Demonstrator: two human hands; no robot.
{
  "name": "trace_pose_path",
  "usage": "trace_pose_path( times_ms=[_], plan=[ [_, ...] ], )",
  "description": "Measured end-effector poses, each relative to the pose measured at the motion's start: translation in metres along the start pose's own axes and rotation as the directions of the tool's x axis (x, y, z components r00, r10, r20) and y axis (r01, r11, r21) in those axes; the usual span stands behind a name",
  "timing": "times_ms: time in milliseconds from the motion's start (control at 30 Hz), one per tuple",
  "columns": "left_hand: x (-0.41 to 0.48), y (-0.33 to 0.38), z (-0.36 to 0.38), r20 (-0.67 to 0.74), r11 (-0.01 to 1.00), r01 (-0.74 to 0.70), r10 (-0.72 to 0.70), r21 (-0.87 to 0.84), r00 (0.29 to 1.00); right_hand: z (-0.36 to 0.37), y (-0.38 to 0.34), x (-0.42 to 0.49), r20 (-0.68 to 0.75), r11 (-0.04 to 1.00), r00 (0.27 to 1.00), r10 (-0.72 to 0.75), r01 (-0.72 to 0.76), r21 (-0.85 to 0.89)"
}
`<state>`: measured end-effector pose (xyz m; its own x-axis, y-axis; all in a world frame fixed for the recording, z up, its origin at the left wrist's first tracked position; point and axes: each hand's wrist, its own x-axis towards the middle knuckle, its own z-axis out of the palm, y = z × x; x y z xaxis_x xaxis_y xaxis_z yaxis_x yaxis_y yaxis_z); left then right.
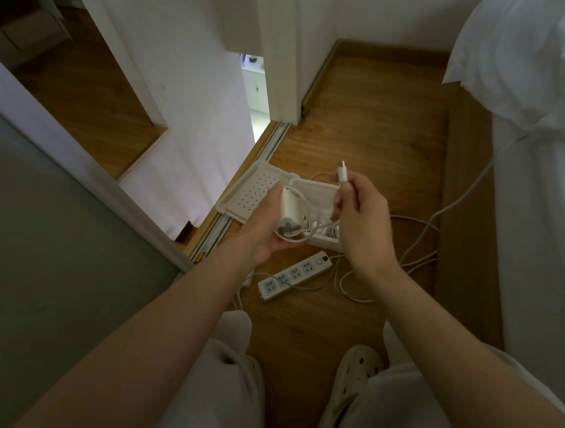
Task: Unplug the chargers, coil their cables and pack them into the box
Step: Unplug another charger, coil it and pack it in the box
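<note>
So a white charger (289,206) is gripped in the left hand (267,227), fingers curled round it, its cable (303,195) looped loosely over it. The plug end (343,177) is pinched in the right hand (362,218), tip pointing up. Both are held over the open box (317,188) on the floor (361,119), with a power strip (294,275) lying nearby.

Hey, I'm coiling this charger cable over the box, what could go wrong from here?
The cable loops around the charger in your left hand look loose and may slip off before it reaches the box. Your right hand pinches just under the plug; pulling tight there could kink it. Loose cables on the floor could snag your feet.
</note>
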<state>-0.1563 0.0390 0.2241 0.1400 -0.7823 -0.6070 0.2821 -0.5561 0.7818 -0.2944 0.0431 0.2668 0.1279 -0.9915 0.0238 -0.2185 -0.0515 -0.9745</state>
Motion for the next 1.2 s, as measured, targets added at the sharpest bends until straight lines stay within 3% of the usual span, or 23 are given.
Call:
trace_pose_path(
  times_ms=[100,200,333,400,700,967,1200],
  plan=[
    [-0.007,0.006,0.005,0.002,0.998,-0.049,0.049,-0.037,0.999,-0.01,0.01,0.017,-0.003,0.964,0.964,0.264,-0.264,-0.025],
    [-0.011,0.006,0.009,0.027,0.995,-0.104,0.104,-0.012,0.994,-0.015,0.017,0.026,0.029,0.915,0.917,0.398,-0.394,-0.089],
    [-0.012,0.004,0.009,0.032,0.982,-0.165,0.163,0.092,0.986,-0.014,0.022,0.023,0.165,0.91,0.921,0.352,-0.296,-0.292],
    [-0.011,0.005,0.008,0.023,0.975,-0.176,0.175,0.135,0.984,-0.015,0.021,0.02,0.22,0.92,0.921,0.321,-0.249,-0.302],
    [-0.015,0.001,0.011,0.03,0.941,-0.165,0.163,0.297,0.986,-0.011,0.029,0.014,0.331,0.901,0.857,0.396,-0.433,0.043],
    [-0.01,-0.001,0.011,-0.011,0.966,-0.123,0.128,0.226,0.992,-0.004,0.034,0.018,0.233,0.927,0.9,0.37,-0.374,-0.029],
    [-0.001,-0.007,0.014,-0.076,0.959,-0.115,0.139,0.26,0.987,0.001,0.036,0.015,0.268,0.826,0.85,0.454,-0.514,0.232]
  ],
)
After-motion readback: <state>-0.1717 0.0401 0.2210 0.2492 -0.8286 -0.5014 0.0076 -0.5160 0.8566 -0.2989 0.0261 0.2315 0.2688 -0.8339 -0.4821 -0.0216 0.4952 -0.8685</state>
